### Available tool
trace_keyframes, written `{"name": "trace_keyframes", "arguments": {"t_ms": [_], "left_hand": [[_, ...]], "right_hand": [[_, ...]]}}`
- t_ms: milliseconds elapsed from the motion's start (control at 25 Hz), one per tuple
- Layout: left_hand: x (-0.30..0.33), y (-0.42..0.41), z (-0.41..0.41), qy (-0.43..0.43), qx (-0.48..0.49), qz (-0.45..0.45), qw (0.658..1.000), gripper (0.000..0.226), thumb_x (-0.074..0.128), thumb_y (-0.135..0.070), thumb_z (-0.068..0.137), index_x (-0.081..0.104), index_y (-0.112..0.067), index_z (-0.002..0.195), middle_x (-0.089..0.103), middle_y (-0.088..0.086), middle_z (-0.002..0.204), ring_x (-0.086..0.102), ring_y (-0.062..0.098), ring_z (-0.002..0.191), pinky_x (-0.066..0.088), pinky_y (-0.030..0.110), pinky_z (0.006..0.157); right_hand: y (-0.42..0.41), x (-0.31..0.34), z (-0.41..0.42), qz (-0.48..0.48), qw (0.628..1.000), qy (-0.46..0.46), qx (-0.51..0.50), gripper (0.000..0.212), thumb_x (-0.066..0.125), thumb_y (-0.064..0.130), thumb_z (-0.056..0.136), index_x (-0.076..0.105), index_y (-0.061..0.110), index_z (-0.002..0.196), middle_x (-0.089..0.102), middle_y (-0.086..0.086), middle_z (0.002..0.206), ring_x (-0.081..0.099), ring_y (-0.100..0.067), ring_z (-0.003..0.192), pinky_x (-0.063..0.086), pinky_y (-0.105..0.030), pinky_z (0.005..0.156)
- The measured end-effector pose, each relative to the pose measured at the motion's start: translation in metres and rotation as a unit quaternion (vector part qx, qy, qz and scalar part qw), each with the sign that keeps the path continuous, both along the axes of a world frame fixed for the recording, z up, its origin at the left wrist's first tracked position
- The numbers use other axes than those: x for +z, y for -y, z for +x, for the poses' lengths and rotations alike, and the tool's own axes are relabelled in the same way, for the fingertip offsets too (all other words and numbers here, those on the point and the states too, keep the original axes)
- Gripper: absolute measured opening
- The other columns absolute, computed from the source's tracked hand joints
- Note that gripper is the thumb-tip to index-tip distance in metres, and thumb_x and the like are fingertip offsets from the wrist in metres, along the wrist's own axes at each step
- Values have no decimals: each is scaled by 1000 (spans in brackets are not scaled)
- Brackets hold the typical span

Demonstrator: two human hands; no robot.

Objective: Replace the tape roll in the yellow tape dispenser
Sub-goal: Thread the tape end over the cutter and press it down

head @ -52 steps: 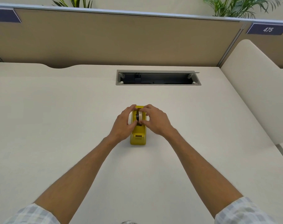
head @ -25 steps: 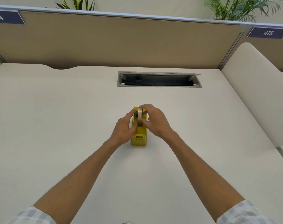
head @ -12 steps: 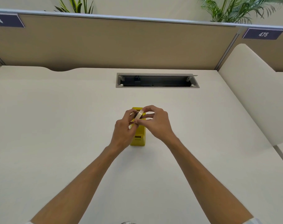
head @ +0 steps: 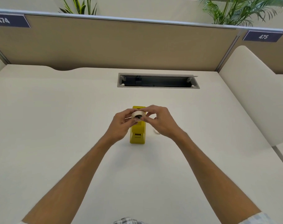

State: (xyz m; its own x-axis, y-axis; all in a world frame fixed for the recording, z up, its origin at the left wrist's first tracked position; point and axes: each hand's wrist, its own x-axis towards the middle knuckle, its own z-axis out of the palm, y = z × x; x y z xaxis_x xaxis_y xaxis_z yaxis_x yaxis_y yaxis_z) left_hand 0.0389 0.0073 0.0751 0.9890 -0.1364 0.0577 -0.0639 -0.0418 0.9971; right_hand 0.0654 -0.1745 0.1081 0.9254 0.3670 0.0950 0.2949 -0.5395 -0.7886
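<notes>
The yellow tape dispenser (head: 137,135) stands on the cream desk, its cutter end toward me. Just above its far half I hold a cream tape roll (head: 138,114) with a black core showing in its hole. My left hand (head: 121,125) pinches the roll from the left. My right hand (head: 161,122) pinches it from the right, fingers curled. The dispenser's roll slot is hidden behind the roll and my fingers. A small pale curved piece (head: 156,131), partly hidden, lies on the desk under my right hand.
A recessed cable tray (head: 158,74) is open in the desk farther back. Tan partition panels (head: 121,46) close off the far side, and a cream side divider (head: 258,97) rises on the right.
The roll sat upright in the dispenser. Both hands have lifted it out and turned it flat, holding it above the dispenser.
</notes>
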Motion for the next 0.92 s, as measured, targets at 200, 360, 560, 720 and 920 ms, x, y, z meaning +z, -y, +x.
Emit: {"name": "trace_keyframes", "arguments": {"t_ms": [200, 360, 560, 720, 920], "left_hand": [[6, -3, 3, -62, -2, -21, 998, 38, 59, -3, 92, 53, -18, 126, 70, 0, 116, 67, 16, 108, 54, 20, 83], [3, 12, -1, -18, 106, 54, 993, 50, 76, -8, 77, 55, -20, 121, 63, -7, 116, 63, 9, 109, 54, 13, 77], [-6, 27, -1, 64, 135, 122, 981, 33, 77, -21, 73, 63, -32, 102, 69, -10, 94, 68, 12, 91, 60, 34, 73], [-11, 26, 10, 68, 124, 176, 974, 45, 69, -19, 78, 60, -35, 119, 72, -4, 104, 68, 17, 97, 58, 41, 84], [-18, 20, 25, 57, 104, 187, 975, 48, 67, -13, 77, 63, -32, 121, 73, -8, 106, 68, 12, 98, 55, 24, 87]], "right_hand": [[-1, -7, -3, 32, 998, 8, -48, 17, 75, 27, 83, 75, 21, 98, 72, 5, 94, 66, -5, 80, 53, -25, 71], [-10, -15, -9, 53, 991, 34, -115, 16, 76, 26, 81, 76, 19, 95, 72, 5, 88, 66, -4, 71, 55, -20, 65], [-28, -21, -17, 83, 976, 21, -198, 10, 75, 27, 74, 75, 22, 83, 72, 10, 76, 67, -7, 65, 58, -30, 66], [-36, -21, -14, 30, 970, 15, -239, 17, 71, 38, 72, 73, 24, 82, 72, 10, 73, 68, -9, 67, 56, -33, 66], [-44, -21, -7, -82, 954, 40, -285, 22, 64, 49, 72, 69, 28, 76, 70, 9, 70, 65, -15, 67, 46, -27, 59]]}}
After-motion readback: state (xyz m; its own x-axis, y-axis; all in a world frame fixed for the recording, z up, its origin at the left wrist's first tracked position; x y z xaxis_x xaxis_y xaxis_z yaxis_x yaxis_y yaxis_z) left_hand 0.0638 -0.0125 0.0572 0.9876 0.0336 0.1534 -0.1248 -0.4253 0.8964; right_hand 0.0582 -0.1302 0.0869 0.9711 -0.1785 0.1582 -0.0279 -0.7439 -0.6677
